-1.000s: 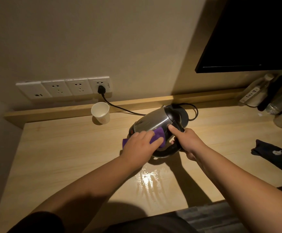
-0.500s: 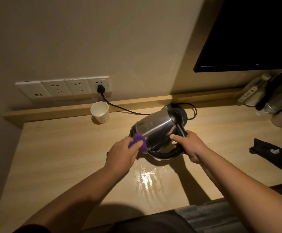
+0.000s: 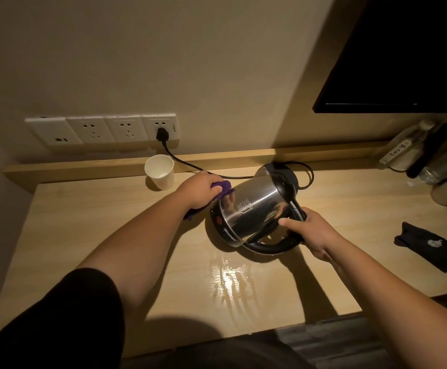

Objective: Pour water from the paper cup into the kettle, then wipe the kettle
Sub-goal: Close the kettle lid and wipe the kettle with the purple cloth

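Note:
A steel kettle [image 3: 254, 206] with a black lid and handle lies tilted toward me over the wooden desk [image 3: 110, 235]. My right hand [image 3: 310, 233] grips its black handle. My left hand [image 3: 203, 190] presses a purple cloth [image 3: 223, 187] against the kettle's far left side. A white paper cup [image 3: 160, 172] stands upright at the back of the desk, left of the kettle, apart from both hands.
A wet patch [image 3: 229, 278] shines on the desk in front of the kettle. A black cord [image 3: 190, 166] runs from the wall sockets [image 3: 102, 130] behind the kettle. A dark cloth [image 3: 427, 249] lies right; bottles and clutter [image 3: 430, 161] fill the back right corner under a dark screen [image 3: 403, 54].
My left hand with the purple cloth has moved from the kettle's near side around to its far left side. The kettle has turned slightly in my right hand.

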A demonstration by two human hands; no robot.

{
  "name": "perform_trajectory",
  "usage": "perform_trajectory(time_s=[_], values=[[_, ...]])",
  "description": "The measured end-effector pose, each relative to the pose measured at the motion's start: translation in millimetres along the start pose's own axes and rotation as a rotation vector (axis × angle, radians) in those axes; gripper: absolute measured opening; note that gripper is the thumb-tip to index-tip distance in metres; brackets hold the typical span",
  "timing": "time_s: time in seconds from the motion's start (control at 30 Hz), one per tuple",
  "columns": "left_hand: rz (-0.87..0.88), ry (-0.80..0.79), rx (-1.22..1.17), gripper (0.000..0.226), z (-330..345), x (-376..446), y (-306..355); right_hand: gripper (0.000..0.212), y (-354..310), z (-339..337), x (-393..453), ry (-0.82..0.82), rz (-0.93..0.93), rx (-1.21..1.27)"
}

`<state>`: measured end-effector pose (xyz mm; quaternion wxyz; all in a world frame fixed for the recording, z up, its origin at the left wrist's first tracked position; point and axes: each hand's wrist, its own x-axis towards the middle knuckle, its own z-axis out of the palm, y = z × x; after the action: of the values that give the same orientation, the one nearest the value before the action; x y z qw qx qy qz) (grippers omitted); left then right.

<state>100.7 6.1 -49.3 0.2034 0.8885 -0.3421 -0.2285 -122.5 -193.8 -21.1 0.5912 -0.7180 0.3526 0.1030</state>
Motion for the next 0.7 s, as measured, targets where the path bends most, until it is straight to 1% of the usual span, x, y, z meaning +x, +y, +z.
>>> perform_trajectory(time_s=[0.17, 0.3, 0.4, 0.5, 0.6, 0.7], values=[[0.018, 0.023, -0.019, 0.041, 6.8, -6.7, -2.2, 0.024, 2.6, -0.8, 2.3, 0.015, -0.002, -0.004], [0.0, 0.141, -0.104, 0.036, 23.1, -26.4, -5.0, 0.023, 3.5, 2.0, 4.6, 0.049, 0.003, 0.028], [0.005, 0.23, -0.147, 0.035, 36.8, -41.8, -5.3, 0.025, 3.5, 0.6, 8.2, 0.045, 0.01, 0.071], [0.011, 0.293, -0.125, 0.034, 46.4, -56.7, -7.0, 0.024, 1.1, 0.8, 10.5, 0.042, 0.004, 0.049], [0.084, 0.372, -0.074, 0.033, 56.8, -71.4, -4.4, 0.025, 0.4, 1.7, 13.2, 0.041, 0.017, 0.113], [0.156, 0.421, 0.03, 0.034, 68.2, -81.8, 3.7, 0.026, 1.5, 0.7, 13.6, 0.043, 0.039, 0.136]])
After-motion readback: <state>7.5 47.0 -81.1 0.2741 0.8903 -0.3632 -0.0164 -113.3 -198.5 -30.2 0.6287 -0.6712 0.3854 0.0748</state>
